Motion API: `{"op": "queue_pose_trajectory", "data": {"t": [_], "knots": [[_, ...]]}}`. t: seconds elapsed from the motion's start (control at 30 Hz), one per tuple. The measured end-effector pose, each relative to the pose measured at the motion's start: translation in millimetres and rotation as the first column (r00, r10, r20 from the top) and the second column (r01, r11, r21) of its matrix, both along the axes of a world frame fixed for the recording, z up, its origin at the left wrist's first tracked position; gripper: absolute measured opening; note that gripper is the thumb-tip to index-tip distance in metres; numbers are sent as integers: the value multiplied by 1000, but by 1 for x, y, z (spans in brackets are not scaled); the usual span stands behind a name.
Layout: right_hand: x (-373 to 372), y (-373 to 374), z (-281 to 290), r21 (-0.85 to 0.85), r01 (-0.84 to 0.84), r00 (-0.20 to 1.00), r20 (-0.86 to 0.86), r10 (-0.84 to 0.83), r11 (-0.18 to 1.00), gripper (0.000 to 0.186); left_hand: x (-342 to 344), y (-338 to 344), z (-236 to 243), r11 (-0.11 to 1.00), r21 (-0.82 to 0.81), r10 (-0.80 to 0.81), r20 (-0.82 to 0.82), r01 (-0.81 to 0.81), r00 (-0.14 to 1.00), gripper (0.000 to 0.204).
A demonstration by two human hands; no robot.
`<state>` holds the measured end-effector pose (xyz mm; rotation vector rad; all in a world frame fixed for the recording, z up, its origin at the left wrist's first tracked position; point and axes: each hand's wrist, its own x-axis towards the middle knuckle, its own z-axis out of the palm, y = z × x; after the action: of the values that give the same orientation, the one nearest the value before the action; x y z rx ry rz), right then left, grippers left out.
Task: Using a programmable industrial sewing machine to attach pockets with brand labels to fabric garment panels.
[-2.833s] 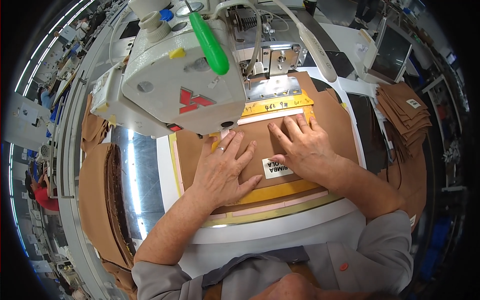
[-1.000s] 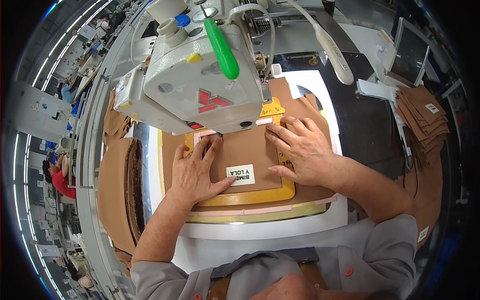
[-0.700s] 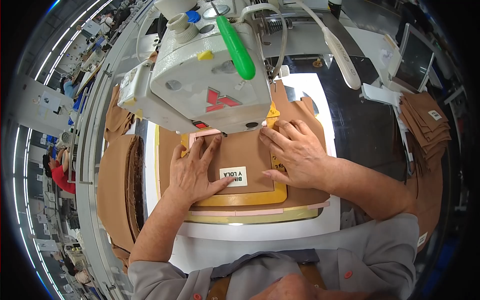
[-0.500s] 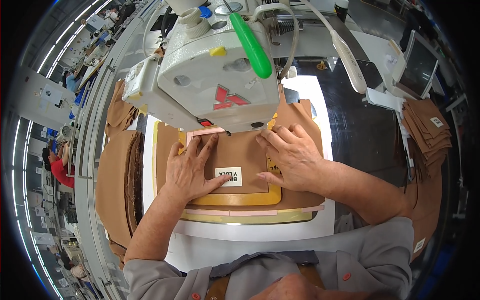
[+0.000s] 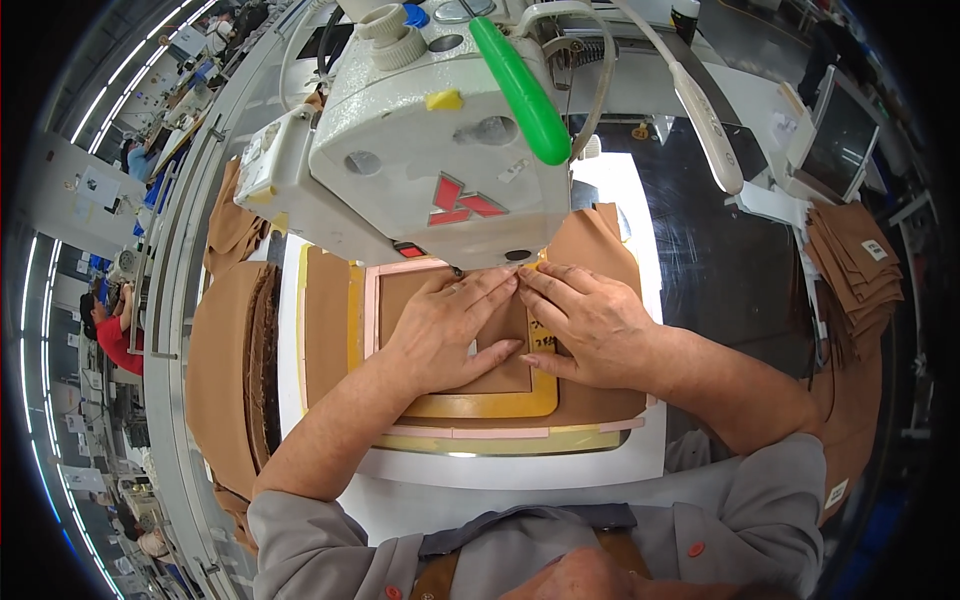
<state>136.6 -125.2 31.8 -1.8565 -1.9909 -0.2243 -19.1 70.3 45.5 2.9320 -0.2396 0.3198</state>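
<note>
My left hand (image 5: 452, 330) lies flat on a brown rectangular panel (image 5: 402, 298), fingers stretched toward the sewing machine head. Beside it rests my right hand (image 5: 592, 322), palm down, across the right bar of a yellow frame (image 5: 480, 405) that surrounds the panel. The fingertips of both hands nearly meet just below the machine head (image 5: 440, 150). Beneath the frame spreads a larger brown sheet (image 5: 600, 255), edged at the front with pink strips (image 5: 500, 433). Most of the white label on the panel is hidden under my left hand; the needle area cannot be seen.
Stacked brown pieces (image 5: 230, 350) stand at the left, and more brown pieces (image 5: 855, 265) hang at the right. A green-handled tool (image 5: 522, 95) sticks out over the machine head. A pale handheld device (image 5: 705, 125) hangs nearby. A monitor (image 5: 835, 135) stands far right.
My left hand has slid right, from the panel's left side to beside my right hand, and now covers most of the label. My right hand has barely moved. The view has shifted slightly.
</note>
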Motion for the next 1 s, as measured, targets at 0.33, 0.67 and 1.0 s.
{"op": "queue_pose_trajectory", "data": {"t": [0.33, 0.67, 1.0], "knots": [[-14, -13, 21, -38, -208, 977, 35, 209, 977, 36, 1, -3, -13, 993, -110, 27, -40, -31, 999, 71], [-24, -19, 18, -96, -324, 945, 9, 327, 941, 18, -6, -8, -9, 992, -127, 3, -38, -8, 999, 74], [-30, -23, 24, -141, -321, 942, 59, 332, 936, 21, -12, -10, -12, 992, -128, 15, -38, -20, 999, 62]]}}
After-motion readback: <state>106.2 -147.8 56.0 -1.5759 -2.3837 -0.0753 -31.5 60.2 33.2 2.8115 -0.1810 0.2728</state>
